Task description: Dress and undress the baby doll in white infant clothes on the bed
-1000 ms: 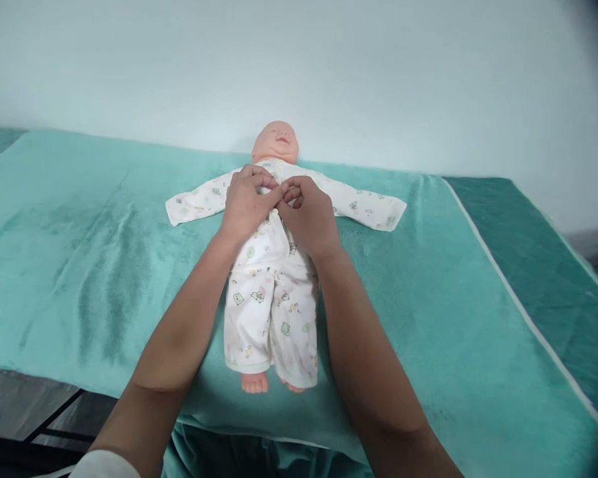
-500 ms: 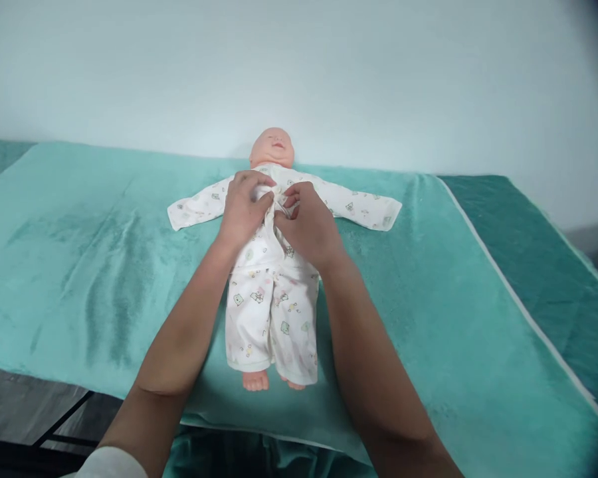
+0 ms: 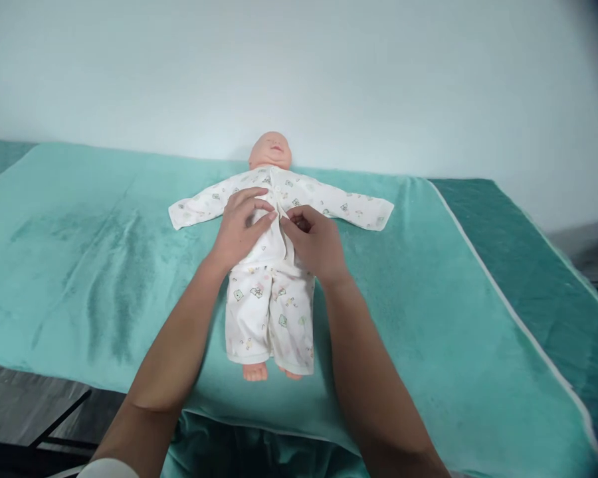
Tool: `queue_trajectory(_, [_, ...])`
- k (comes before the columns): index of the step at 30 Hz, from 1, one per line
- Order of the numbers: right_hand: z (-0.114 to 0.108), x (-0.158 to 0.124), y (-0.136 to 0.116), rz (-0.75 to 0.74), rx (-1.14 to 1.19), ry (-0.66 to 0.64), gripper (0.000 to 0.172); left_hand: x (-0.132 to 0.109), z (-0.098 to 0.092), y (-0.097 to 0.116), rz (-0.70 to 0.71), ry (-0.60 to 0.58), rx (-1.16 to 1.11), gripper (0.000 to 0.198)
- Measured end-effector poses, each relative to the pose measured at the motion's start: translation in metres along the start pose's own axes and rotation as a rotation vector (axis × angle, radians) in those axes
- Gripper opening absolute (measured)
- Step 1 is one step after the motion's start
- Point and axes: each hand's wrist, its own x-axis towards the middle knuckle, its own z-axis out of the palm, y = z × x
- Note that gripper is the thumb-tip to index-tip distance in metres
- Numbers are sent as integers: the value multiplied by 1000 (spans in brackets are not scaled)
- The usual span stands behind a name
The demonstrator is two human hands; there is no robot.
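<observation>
A baby doll (image 3: 270,150) lies on its back, head toward the wall and arms spread to the sides. It wears a white patterned long-sleeved shirt (image 3: 351,206) and matching trousers (image 3: 249,318), with the feet showing below the cuffs. At the middle of the chest, my left hand (image 3: 242,226) pinches the shirt's front edge between thumb and fingers. Opposite it, my right hand (image 3: 316,240) has its fingertips closed on the other edge of the front opening. Above my hands the shirt front lies together up to the neck; below them the edges hang loosely apart.
A light green velvety cloth (image 3: 428,318) with a white border covers the table under the doll. Darker green fabric (image 3: 518,245) shows at the right. A pale wall (image 3: 299,73) rises behind. Dark metal bars (image 3: 62,418) stand at the lower left near the floor.
Both hands have moved down the shirt front, from the upper chest to the middle of the torso. The upper part of the front, formerly behind the fingers, now shows closed.
</observation>
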Motion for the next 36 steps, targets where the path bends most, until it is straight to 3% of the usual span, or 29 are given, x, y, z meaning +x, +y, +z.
queue_trajectory(5, [3, 0, 2, 58, 238, 76, 19, -1, 1, 0, 17, -8, 16, 7])
queue_trajectory(11, [8, -2, 5, 43, 261, 77, 18, -1, 3, -1, 80, -18, 31, 2])
queue_trajectory(17, [9, -3, 9, -6, 274, 95, 23, -2, 4, 12, 16, 49, -80, 6])
queue_trajectory(22, [10, -4, 8, -25, 322, 85, 22, -3, 5, 18, -142, 17, -279, 10])
queue_trajectory(36, [7, -4, 3, -6, 307, -10, 24, -2, 5, 12, -219, 28, -333, 10])
